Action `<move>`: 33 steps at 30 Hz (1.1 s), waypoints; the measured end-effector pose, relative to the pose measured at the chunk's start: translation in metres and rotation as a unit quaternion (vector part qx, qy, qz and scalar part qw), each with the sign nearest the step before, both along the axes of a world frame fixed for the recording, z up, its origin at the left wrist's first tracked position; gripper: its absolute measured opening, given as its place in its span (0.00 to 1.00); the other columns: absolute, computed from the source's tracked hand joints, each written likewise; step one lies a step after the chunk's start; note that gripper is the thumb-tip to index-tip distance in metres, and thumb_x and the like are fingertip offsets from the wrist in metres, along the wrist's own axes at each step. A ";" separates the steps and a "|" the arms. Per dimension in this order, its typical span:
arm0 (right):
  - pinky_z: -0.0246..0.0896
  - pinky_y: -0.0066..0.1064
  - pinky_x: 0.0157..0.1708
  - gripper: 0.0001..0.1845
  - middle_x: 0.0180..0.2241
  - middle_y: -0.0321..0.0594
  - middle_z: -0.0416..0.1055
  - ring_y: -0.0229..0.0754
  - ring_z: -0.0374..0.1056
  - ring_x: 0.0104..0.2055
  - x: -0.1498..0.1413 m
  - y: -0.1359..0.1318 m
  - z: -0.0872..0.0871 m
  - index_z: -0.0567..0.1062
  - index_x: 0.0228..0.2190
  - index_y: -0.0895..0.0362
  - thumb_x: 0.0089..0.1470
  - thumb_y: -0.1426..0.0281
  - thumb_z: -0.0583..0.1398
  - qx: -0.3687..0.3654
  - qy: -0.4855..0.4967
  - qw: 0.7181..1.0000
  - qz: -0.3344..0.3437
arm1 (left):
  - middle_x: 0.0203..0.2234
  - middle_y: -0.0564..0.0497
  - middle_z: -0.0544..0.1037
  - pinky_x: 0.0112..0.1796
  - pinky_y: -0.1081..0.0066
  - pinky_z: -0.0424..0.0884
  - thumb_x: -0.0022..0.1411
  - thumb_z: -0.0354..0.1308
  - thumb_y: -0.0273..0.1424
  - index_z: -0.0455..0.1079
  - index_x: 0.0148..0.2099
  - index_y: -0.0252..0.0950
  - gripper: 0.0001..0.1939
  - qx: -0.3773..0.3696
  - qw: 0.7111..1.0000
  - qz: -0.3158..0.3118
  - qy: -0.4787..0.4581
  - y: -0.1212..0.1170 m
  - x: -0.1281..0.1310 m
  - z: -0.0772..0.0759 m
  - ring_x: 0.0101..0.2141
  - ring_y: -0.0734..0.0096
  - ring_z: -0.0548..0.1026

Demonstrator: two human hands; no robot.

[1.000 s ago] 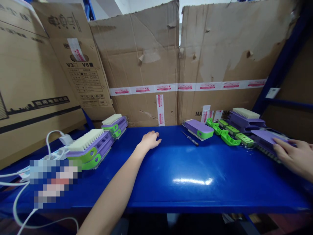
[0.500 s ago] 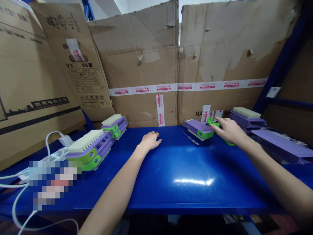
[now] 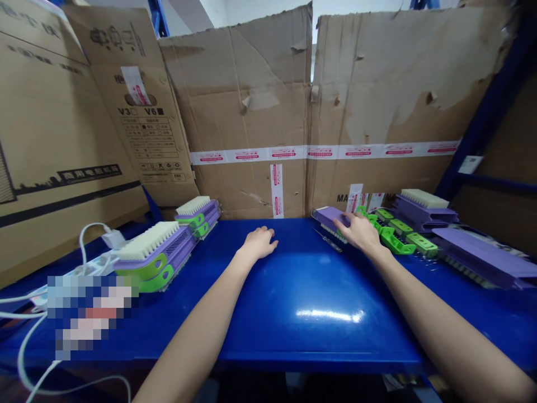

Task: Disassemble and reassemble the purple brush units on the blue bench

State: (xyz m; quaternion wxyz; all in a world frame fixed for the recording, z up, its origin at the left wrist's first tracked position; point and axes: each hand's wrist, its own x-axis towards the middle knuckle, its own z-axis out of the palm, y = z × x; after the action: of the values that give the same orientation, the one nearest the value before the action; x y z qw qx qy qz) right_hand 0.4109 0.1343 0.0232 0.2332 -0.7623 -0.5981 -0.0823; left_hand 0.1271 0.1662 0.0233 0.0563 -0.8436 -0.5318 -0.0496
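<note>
My right hand [image 3: 357, 230] lies over a purple brush with a green end [image 3: 328, 216] at the back of the blue table [image 3: 302, 291]; its fingers curl round the brush body. Just in front of that brush lies a small screwdriver [image 3: 331, 242]. My left hand [image 3: 259, 242] rests on the table top near the middle, fingers loosely curled, holding nothing.
Purple and green brushes [image 3: 157, 254] with white bristles lie stacked at the left, more brushes [image 3: 197, 211] behind them. Green parts [image 3: 396, 235] and purple brush bodies [image 3: 423, 204] lie at the right. White cables [image 3: 90, 240] trail at far left. Cardboard boxes [image 3: 251, 117] wall the back.
My right hand came from the purple parts at the far right, past the green parts, and now rests on the purple brush at the back. The left hand stayed put.
</note>
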 end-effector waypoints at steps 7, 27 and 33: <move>0.61 0.40 0.39 0.33 0.45 0.54 0.67 0.56 0.64 0.48 0.001 -0.001 -0.005 0.67 0.52 0.57 0.53 0.48 0.52 -0.010 -0.046 0.999 -0.007 | 0.45 0.41 0.72 0.41 0.62 0.69 0.63 0.49 0.38 0.68 0.50 0.35 0.17 0.001 1.000 -0.001 0.000 -0.001 0.001 -0.001 0.44 0.55 0.73; 0.57 0.45 0.47 0.33 0.52 0.56 0.60 0.55 0.56 0.50 -0.023 -0.004 -0.005 0.60 0.58 0.63 0.55 0.60 0.54 0.241 -0.239 0.902 0.269 | 0.53 0.35 0.62 0.46 0.57 0.64 0.58 0.57 0.38 0.39 0.66 0.34 0.41 0.141 0.986 0.000 -0.088 -0.008 0.018 -0.007 0.53 0.49 0.64; 0.53 0.47 0.51 0.30 0.54 0.56 0.59 0.55 0.53 0.54 -0.048 -0.009 -0.009 0.60 0.59 0.60 0.57 0.63 0.53 0.242 -0.318 0.837 0.375 | 0.59 0.36 0.57 0.56 0.55 0.52 0.54 0.56 0.27 0.46 0.64 0.33 0.37 0.230 0.966 -0.083 -0.086 -0.004 0.016 -0.006 0.59 0.52 0.54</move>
State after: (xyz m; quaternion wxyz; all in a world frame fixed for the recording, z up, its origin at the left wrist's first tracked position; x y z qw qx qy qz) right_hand 0.3632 0.1256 0.0145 0.2204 -0.3309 -0.8404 -0.3683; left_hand 0.1429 0.1621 0.0173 0.1985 -0.8418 -0.4367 -0.2475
